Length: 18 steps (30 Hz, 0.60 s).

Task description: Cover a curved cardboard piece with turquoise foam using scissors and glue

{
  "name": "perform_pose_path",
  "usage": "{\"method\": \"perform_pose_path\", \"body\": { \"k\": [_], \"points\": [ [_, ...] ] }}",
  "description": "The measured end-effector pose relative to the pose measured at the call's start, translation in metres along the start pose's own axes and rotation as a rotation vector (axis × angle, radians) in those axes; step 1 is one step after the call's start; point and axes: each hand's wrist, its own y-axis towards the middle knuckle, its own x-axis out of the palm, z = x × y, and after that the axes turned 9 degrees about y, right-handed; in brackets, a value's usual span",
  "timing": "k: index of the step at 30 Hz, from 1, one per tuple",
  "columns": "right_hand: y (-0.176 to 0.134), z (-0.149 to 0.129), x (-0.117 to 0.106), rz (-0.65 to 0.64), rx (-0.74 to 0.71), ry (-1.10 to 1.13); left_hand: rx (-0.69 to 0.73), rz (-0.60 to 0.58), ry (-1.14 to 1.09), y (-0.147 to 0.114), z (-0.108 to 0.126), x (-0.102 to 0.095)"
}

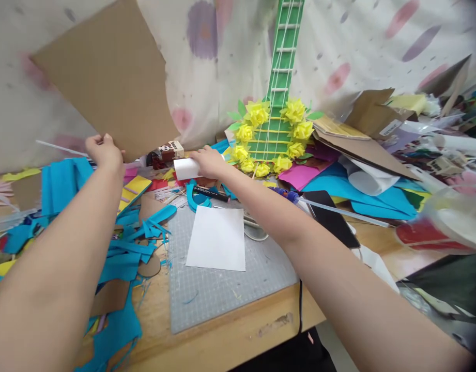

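My left hand (106,150) is raised at the back left, its fingers closed on the lower edge of a large brown cardboard sheet (113,72). The sheet stands tilted in front of the curtain. Further right, my right hand (209,161) is curled round a white, rolled-looking piece of paper (186,169), partly hidden by the fingers. Just right of that hand stands a green paper guitar (271,132) with yellow paper roses and white strings. Below it, a white paper square (218,237) lies on the grey cutting mat (199,305), near a black marker (211,194).
Blue paper scraps (121,263) cover the table's left side. A blue glue gun (284,194) with a clear glue stick and a black flat device (331,217) lie at right. Cardboard and papers (362,144) pile up behind, beside a clear tub (455,217). A patterned curtain (238,51) hangs behind.
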Motion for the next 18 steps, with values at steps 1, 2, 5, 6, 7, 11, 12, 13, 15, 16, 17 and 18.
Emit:
{"method": "perform_pose_path", "body": {
  "k": [1,2,5,6,7,11,12,13,15,16,17,18],
  "points": [
    [0.010,-0.002,0.007,-0.017,-0.034,0.011,0.006,0.000,0.006,0.000,0.002,-0.003],
    [0.019,-0.003,0.013,-0.027,-0.054,0.016,0.011,-0.003,0.019,-0.001,0.003,-0.006],
    [0.043,-0.001,0.027,0.036,-0.062,0.027,-0.010,-0.003,0.075,-0.007,0.002,-0.011],
    [0.048,0.001,0.030,0.071,-0.057,0.028,-0.028,-0.007,0.093,-0.008,0.000,-0.012],
    [0.053,0.005,0.032,0.115,-0.044,0.031,-0.043,-0.017,0.108,-0.010,-0.001,-0.012],
    [0.056,0.023,0.035,0.278,0.099,0.060,-0.043,-0.057,0.151,-0.018,-0.007,-0.009],
    [0.054,0.028,0.035,0.297,0.150,0.075,-0.031,-0.078,0.160,-0.020,-0.009,-0.007],
    [0.052,0.033,0.035,0.301,0.198,0.097,-0.017,-0.102,0.172,-0.023,-0.011,-0.004],
    [0.044,0.042,0.033,0.279,0.272,0.168,0.014,-0.152,0.204,-0.031,-0.018,0.003],
    [0.038,0.046,0.032,0.255,0.310,0.215,0.034,-0.166,0.220,-0.035,-0.022,0.007],
    [0.032,0.049,0.030,0.222,0.351,0.265,0.054,-0.198,0.242,-0.039,-0.026,0.011],
    [0.026,0.051,0.028,0.191,0.391,0.313,0.067,-0.231,0.269,-0.043,-0.031,0.016]
  ]
}}
